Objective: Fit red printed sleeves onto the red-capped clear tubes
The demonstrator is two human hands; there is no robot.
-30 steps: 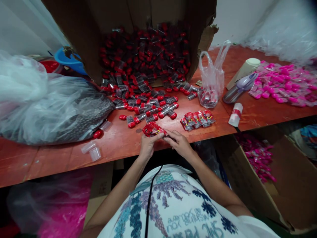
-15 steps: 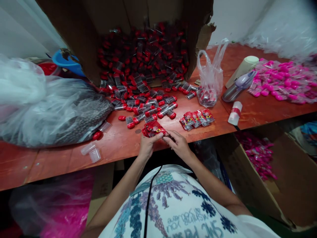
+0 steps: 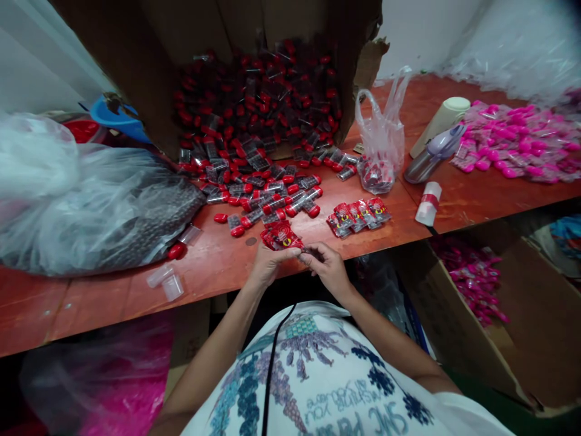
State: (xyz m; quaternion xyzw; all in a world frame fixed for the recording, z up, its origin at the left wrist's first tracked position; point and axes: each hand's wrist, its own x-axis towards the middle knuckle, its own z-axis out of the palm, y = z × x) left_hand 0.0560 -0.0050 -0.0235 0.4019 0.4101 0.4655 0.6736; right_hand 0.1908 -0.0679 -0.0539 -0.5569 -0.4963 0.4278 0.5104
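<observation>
My left hand [image 3: 267, 261] is closed on a small stack of red printed packets [image 3: 282, 235], its thumb lying along their near edge. My right hand [image 3: 327, 266] pinches at the right end of the same packets, where a dark part shows between the fingers; its exact hold is partly hidden. Several similar packets [image 3: 358, 216] lie overlapping on the red table [image 3: 218, 260], to the right of my hands. Just beyond the held stack, clear tubes with red caps [image 3: 275, 203] are strewn over the table, spilling from a big cardboard box [image 3: 181, 36].
A plastic sack of dark beads [image 3: 136, 212] fills the left, near loose clear tubes [image 3: 167, 282]. On the right stand a tied-open plastic bag [image 3: 380, 145], a bottle [image 3: 431, 154], a roll [image 3: 428, 204] and pink-capped pieces [image 3: 517, 142]. An open carton [image 3: 535, 303] sits below the table edge.
My right hand's fingers have curled slightly at the right end of the packets, and a dark part shows there. The held stack has turned a little. The whole view has shifted slightly.
</observation>
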